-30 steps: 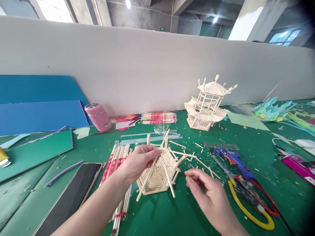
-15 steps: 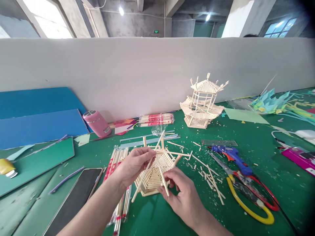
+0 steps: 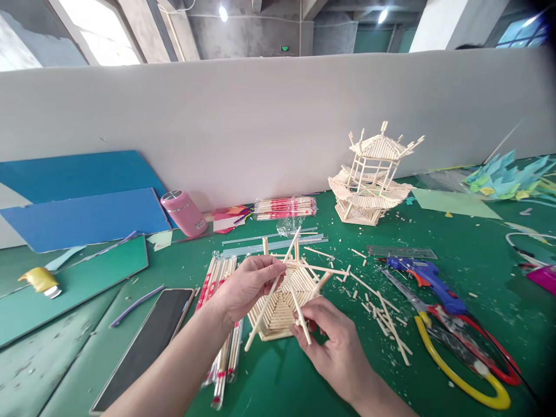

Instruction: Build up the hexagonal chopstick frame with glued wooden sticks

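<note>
Head view, looking down on a green counter (image 3: 304, 382) backed by a pale partition wall (image 3: 260, 127). At the near centre sits a hexagonal stick frame (image 3: 282, 307) built of thin wooden sticks, with several long sticks leaning up out of it. Left hand (image 3: 247, 286) is at the frame's upper left edge, its fingers pinched closed on one long slanting stick (image 3: 264, 310). Right hand (image 3: 336, 341) is at the frame's near right side, fingers curled closed on a shorter stick (image 3: 299, 313) that leans against the frame. Obstructions around the work: loose cut sticks and wood chips (image 3: 382, 313) scattered just right of the frame; wrapped chopstick bundles (image 3: 223, 324) lying just left of it, partly under the left forearm; a dark phone (image 3: 147, 341) further left. To the right lie a blue glue gun (image 3: 428, 278), a clear ruler (image 3: 402, 252) and yellow- and red-handled shears (image 3: 460, 359). Far side: a finished stick pavilion (image 3: 373, 174), a second chopstick pack (image 3: 284, 207) in clear plastic wrap, a pink flask (image 3: 185, 213) tipped against the wall, blue boards (image 3: 82, 202). Containers: the flask is capped, contents not visible; the plastic wraps hold chopsticks.
</note>
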The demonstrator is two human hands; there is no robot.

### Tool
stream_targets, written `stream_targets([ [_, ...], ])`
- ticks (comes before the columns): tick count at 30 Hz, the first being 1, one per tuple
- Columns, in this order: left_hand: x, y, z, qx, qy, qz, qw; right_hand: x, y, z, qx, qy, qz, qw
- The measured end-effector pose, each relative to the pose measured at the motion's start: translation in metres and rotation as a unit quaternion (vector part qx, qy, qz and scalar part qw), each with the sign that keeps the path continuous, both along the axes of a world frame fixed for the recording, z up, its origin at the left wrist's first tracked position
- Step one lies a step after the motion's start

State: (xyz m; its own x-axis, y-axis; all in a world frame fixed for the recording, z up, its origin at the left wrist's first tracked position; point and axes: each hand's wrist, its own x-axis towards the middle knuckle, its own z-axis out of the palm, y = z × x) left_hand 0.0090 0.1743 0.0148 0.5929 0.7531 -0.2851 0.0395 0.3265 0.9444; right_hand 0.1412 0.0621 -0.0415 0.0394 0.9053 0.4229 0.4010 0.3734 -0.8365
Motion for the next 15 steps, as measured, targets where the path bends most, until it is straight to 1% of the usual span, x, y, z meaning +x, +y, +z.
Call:
stream_targets([
  [9, -0.0005, 0.0005, 0.003, 0.001, 0.006, -0.023, 1.0, 0.0015, 0.0002, 0.0005, -0.003, -0.005, 0.003, 1.0],
  [15, -0.0008, 0.0016, -0.0002, 0.006, 0.007, -0.022, 1.0, 0.0037, -0.0005, -0.0029, -0.026, -0.027, 0.011, 0.999],
])
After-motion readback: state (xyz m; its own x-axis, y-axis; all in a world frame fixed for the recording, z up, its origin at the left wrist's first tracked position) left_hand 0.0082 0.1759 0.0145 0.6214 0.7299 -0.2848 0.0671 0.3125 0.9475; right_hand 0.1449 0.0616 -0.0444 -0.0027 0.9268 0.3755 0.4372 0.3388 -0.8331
